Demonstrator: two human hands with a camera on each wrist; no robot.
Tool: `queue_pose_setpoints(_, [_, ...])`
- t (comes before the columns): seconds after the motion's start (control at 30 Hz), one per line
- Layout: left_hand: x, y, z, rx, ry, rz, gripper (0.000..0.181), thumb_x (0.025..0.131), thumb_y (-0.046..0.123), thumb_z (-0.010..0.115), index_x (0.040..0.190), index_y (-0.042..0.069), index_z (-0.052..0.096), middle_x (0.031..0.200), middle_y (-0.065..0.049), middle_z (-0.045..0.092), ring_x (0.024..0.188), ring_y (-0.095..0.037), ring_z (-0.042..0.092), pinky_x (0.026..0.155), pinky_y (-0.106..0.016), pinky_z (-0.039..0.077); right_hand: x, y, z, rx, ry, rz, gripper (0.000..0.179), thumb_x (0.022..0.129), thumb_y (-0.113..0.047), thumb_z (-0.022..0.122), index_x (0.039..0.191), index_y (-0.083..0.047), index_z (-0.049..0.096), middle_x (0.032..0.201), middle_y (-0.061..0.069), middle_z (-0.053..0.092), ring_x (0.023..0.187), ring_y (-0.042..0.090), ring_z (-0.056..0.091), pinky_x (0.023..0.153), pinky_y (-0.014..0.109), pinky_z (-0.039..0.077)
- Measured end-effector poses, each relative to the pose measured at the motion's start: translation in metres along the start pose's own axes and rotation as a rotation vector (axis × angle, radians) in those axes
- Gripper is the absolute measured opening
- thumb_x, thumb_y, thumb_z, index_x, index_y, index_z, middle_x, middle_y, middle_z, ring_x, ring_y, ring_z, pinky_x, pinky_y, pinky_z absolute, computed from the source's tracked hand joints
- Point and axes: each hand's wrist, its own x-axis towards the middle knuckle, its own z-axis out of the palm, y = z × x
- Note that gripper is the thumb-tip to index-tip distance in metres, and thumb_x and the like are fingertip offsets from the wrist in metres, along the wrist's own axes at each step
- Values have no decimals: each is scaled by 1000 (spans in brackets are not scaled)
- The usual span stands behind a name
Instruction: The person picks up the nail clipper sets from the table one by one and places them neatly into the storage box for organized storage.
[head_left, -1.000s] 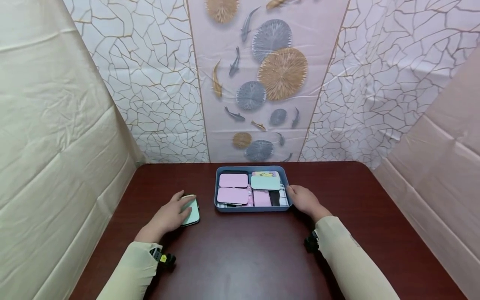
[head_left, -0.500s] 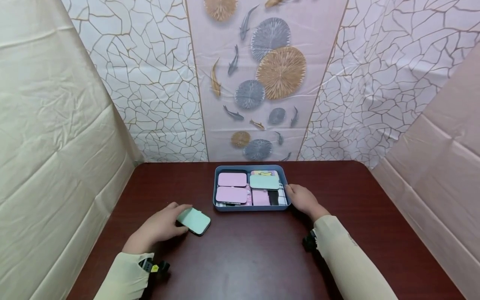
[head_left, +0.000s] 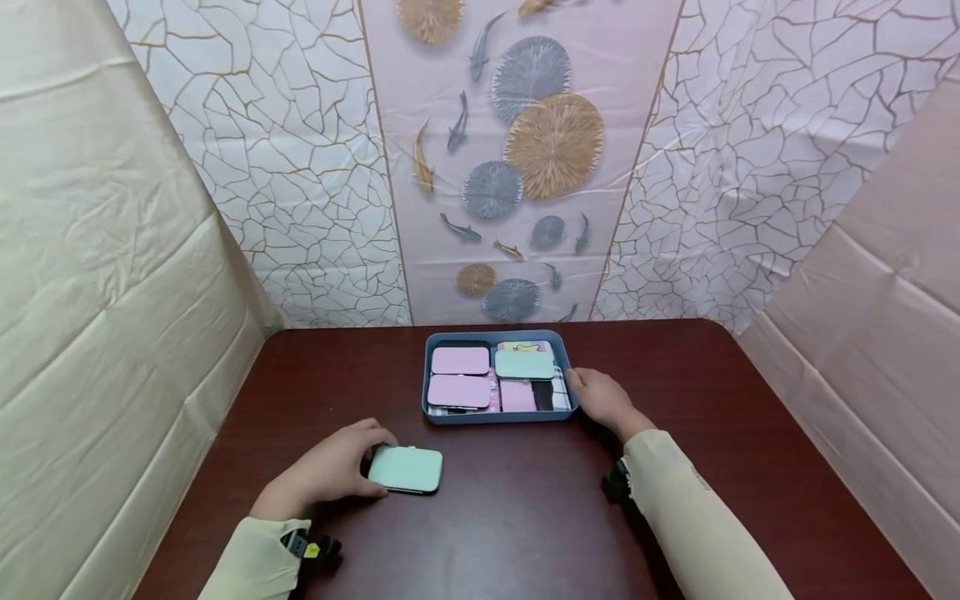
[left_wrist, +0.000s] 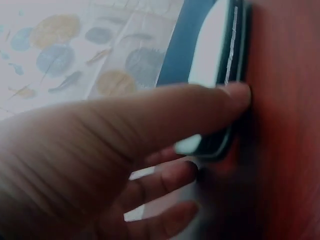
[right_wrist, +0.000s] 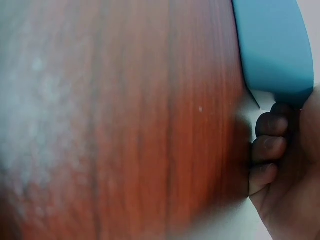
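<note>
With my left hand [head_left: 333, 468], I pinch the left end of a flat mint-green case [head_left: 408, 469] by its edges, thumb on the near side. The case lies low over the table, its dark side seam visible in the left wrist view. My right hand [head_left: 604, 402] grips the right wall of a shallow blue tray [head_left: 498, 418]; curled fingers [right_wrist: 270, 147] show below its corner in the right wrist view. Inside the tray lie two pink cases on the left, a second mint case [head_left: 523, 363] at the back right, and other flat items partly covered.
The dark red-brown table [head_left: 495, 533] extends around the tray and both arms. A patterned cloth backdrop [head_left: 555, 150] rises behind the table's far edge, and beige cloth hangs on both sides.
My left hand has drawn the mint case toward me and rightward, turning it lengthwise across the table. Its fingers moved from lying over the case to pinching its end. My right hand stays on the tray.
</note>
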Motion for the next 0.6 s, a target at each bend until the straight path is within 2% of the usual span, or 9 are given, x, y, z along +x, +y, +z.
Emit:
queue_pose_setpoints(0.07, [5, 7, 5, 22, -4, 36, 55, 79, 36, 102, 125, 27, 75, 112, 14, 61, 90, -8, 58, 79, -33, 54, 0, 0, -1, -3, 3, -4, 58, 120, -42, 34, 151, -2, 61, 146, 19, 65, 132, 37, 62, 115, 62, 45])
queue_pose_setpoints(0.17, [12, 19, 13, 36, 0, 65, 54, 78, 42, 100, 125, 27, 76, 107, 17, 60, 83, -6, 57, 73, -29, 53, 0, 0, -2, -13, -1, -20, 58, 120, -40, 34, 154, -1, 59, 150, 22, 63, 137, 40, 60, 117, 63, 44])
queue_pose_setpoints(0.33, [25, 43, 22, -23, 37, 98, 54, 79, 45, 100, 125, 31, 77, 104, 17, 59, 80, -6, 57, 68, -28, 52, 0, 1, -2, -24, -4, -36, 59, 120, -39, 33, 156, 0, 57, 155, 23, 59, 143, 44, 55, 118, 64, 42])
queue_pose_setpoints(0.53, [43, 74, 25, -65, 174, 127, 61, 80, 41, 101, 134, 27, 77, 110, 16, 59, 80, -7, 56, 65, -27, 53, -1, 3, -1, -15, 3, -41, 56, 121, -39, 33, 151, -2, 61, 150, 20, 64, 137, 41, 60, 114, 63, 46])
queue_pose_setpoints(0.6, [52, 84, 24, -66, 221, 126, 63, 79, 40, 102, 135, 25, 77, 109, 15, 59, 80, -7, 56, 65, -27, 53, -2, 4, 0, -10, 0, -46, 54, 121, -40, 33, 143, -3, 66, 140, 20, 68, 129, 38, 64, 108, 61, 49])
